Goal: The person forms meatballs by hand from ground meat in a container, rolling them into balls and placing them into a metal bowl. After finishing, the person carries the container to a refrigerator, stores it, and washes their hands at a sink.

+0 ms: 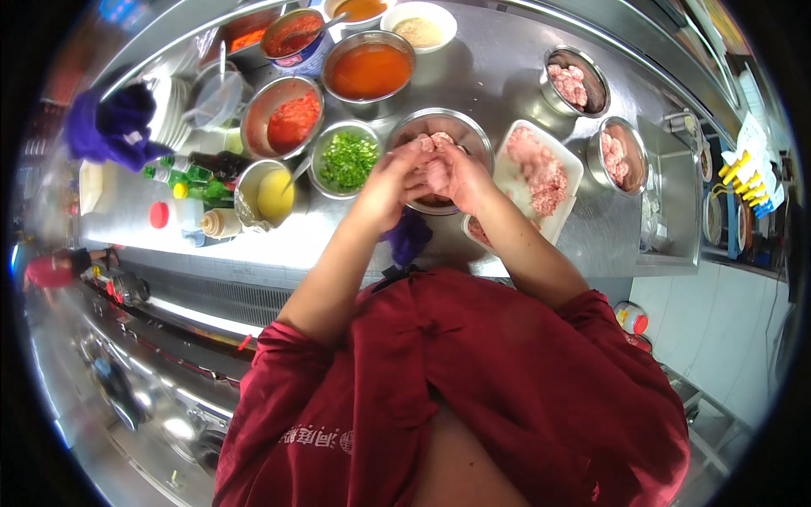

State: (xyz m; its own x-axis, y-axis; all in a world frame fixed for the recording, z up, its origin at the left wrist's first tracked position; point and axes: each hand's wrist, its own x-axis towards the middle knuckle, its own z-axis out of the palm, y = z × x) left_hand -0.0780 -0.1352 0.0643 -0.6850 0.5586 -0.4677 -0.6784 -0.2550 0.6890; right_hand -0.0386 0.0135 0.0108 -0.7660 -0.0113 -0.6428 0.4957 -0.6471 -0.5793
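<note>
Both my hands meet over a steel bowl (473, 127) near the middle of the counter. Pale pink minced meat (437, 175) is pressed between them. My left hand (394, 184) cups it from the left with curled fingers. From the other side, my right hand (466, 179) closes round it, its fingers partly overlapping the meat. More lumps of meat show in the bowl behind my fingertips; the hands hide much of the bowl's inside. Just right of my right hand, a white tray (505, 169) holds loose minced meat (545, 182).
Two steel bowls of meat lumps (568, 84) (615, 160) stand to the right. On the left are bowls of chopped green onion (348, 160), red chopped paste (293, 121), orange liquid (369, 72) and yellow sauce (275, 196). Bottles (190, 190) and a purple cloth (110, 127) lie farther left.
</note>
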